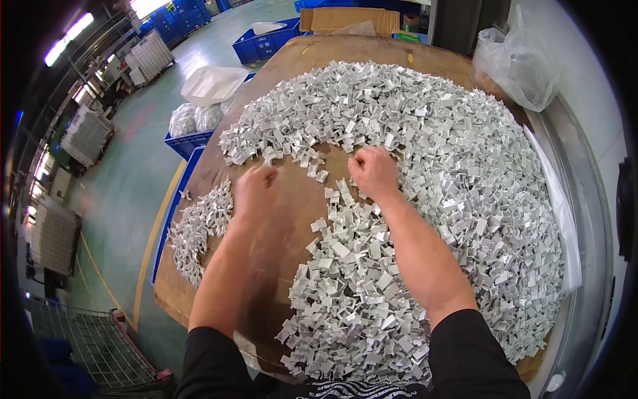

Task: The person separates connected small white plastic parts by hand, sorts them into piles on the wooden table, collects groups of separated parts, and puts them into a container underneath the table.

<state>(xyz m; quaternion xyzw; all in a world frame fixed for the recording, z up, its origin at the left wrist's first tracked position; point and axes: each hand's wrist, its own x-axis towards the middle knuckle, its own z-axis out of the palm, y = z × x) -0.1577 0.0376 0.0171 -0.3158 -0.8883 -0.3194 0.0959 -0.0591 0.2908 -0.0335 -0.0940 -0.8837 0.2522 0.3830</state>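
A large heap of small silvery-grey metal pieces (478,193), many with flat rectangular faces, spreads over a brown wooden table (292,213). My right hand (374,171) is at the inner edge of the heap, its fingers curled together; whatever they hold is hidden. To its left, my left hand (256,189) hovers over the table, slightly blurred and closed, and I cannot make out what is in it. Beside my left forearm lies a smaller pile of thin, irregular metal bits (203,229). A few loose pieces (318,169) sit between the two hands.
Blue crates (189,143) with plastic-wrapped contents stand on the floor left of the table. Clear plastic bags (522,66) rest at the back right corner, near a wall. A cardboard box (349,21) is behind the table. A wire cage (90,342) stands at lower left.
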